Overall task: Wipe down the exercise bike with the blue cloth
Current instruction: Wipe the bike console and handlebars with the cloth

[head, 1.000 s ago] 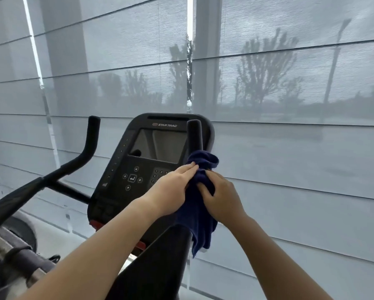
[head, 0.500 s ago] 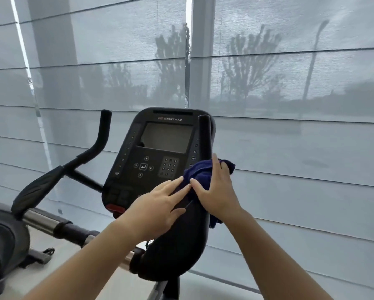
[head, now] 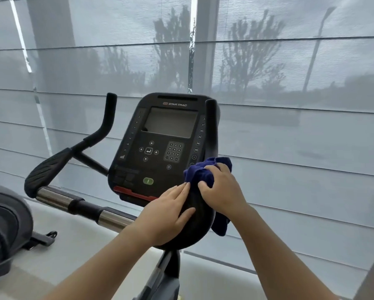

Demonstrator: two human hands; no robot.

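The exercise bike's black console (head: 164, 144) faces me, with a grey screen and a keypad. Its right handlebar (head: 211, 126) rises beside the console, and the wide padded grip (head: 198, 226) below curves toward me. The dark blue cloth (head: 198, 172) is bunched on that grip where it meets the upright bar, and a tail hangs down the far side. My right hand (head: 221, 189) is closed on the cloth. My left hand (head: 170, 211) lies flat on the padded grip with its fingertips at the cloth's edge.
The left handlebar (head: 58, 163) and a chrome crossbar (head: 56, 198) stretch to the left. Part of another grey machine (head: 4, 230) sits at the left edge. Grey window blinds (head: 290, 137) hang close behind the bike. Pale floor (head: 73, 252) lies below.
Both hands and the cloth have slid down the right handlebar from the upright bar to the padded grip. My left hand went from pinching the cloth to lying flat on the grip.
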